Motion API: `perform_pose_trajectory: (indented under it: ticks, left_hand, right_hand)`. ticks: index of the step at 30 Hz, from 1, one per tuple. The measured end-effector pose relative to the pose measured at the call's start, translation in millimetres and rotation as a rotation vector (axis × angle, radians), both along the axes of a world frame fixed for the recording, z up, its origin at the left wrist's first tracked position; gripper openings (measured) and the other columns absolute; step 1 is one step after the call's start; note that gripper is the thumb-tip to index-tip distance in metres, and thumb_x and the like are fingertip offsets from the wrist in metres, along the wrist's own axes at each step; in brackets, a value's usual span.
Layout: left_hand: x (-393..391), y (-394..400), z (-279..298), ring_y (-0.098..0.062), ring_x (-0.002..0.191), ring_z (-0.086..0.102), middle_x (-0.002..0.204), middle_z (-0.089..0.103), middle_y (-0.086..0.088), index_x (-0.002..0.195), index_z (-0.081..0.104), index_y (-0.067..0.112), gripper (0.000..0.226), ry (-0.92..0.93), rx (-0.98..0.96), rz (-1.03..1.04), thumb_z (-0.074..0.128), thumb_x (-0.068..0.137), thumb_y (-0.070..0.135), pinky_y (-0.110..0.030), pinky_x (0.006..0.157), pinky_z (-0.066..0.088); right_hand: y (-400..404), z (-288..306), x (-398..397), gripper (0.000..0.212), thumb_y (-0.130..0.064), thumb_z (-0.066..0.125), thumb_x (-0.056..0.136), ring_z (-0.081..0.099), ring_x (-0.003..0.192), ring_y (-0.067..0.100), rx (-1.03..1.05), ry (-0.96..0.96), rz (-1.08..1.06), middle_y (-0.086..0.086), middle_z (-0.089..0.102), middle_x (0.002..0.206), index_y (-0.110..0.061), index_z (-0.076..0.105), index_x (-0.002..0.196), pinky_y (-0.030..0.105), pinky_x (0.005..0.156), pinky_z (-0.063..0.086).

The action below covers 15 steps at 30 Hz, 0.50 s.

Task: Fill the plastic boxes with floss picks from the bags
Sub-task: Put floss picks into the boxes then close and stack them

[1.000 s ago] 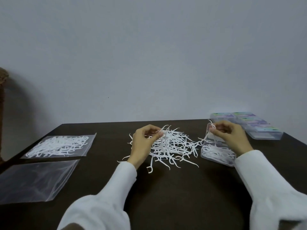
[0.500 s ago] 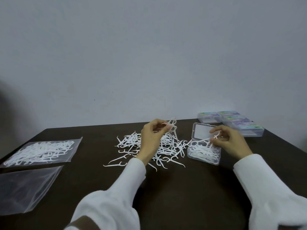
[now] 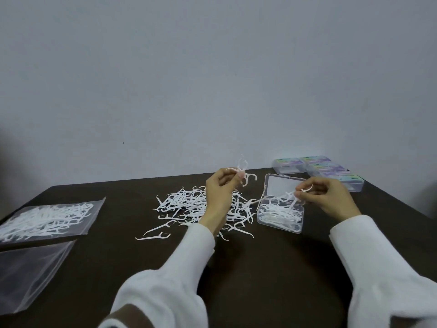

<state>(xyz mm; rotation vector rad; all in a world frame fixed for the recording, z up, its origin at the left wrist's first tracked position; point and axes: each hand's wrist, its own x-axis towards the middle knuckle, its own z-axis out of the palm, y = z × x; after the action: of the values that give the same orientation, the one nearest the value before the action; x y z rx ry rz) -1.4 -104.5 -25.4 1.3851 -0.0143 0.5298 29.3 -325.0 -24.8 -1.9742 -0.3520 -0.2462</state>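
Note:
A loose pile of white floss picks (image 3: 189,207) lies on the dark table (image 3: 272,268). My left hand (image 3: 218,197) is raised above the pile and pinches a few floss picks (image 3: 242,171) between thumb and fingers. To the right stands an open clear plastic box (image 3: 280,218), partly filled with picks, its lid (image 3: 281,188) tilted up behind. My right hand (image 3: 328,197) hovers over the box's right side and pinches a couple of floss picks (image 3: 292,196) that hang over the box.
A sealed bag full of floss picks (image 3: 45,220) lies at the left edge, with an empty clear bag (image 3: 28,271) in front of it. Several closed boxes with coloured labels (image 3: 316,169) sit at the back right corner. A grey wall rises behind the table.
My left hand has lifted picks up from the pile. My right hand moved from the box lid down over the open box with picks. The camera view shifted left.

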Motion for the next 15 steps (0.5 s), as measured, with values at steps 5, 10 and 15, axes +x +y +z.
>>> perform_pose_trajectory:
  ticks: [5, 10, 15]
  left_hand:
    - [4, -6, -3, -0.007, 0.071, 0.062, 0.084, 0.069, -0.006, 0.084, 0.064, 0.012, 0.007, 0.037, -0.019, -0.014, 0.07, 0.083, 0.011, -0.011, 0.066, 0.047]
    - [6, -17, -9, -0.006, 0.066, 0.06, 0.078, 0.066, -0.003, 0.084, 0.064, 0.01, 0.006, 0.064, 0.029, -0.052, 0.07, 0.083, 0.008, -0.012, 0.063, 0.048]
    - [9, -29, -15, -0.006, 0.069, 0.059, 0.08, 0.066, -0.005, 0.091, 0.066, 0.006, 0.008, 0.078, 0.126, -0.083, 0.068, 0.083, 0.004, -0.01, 0.062, 0.047]
  right_hand:
    - [-6, 2, 0, 0.01, -0.01, 0.072, 0.078, 0.065, 0.067, 0.017, -0.007, -0.012, -0.01, 0.006, 0.068, 0.077, -0.017, 0.066, 0.082, 0.022, 0.067, 0.048]
    - [-7, 1, 1, 0.011, -0.01, 0.07, 0.08, 0.064, 0.069, 0.018, 0.042, -0.04, -0.016, 0.005, 0.067, 0.077, -0.02, 0.066, 0.084, 0.023, 0.068, 0.05]
    - [-10, 0, 5, 0.012, -0.01, 0.07, 0.08, 0.065, 0.071, 0.023, 0.1, -0.051, -0.068, 0.005, 0.067, 0.076, -0.02, 0.066, 0.079, 0.029, 0.073, 0.054]
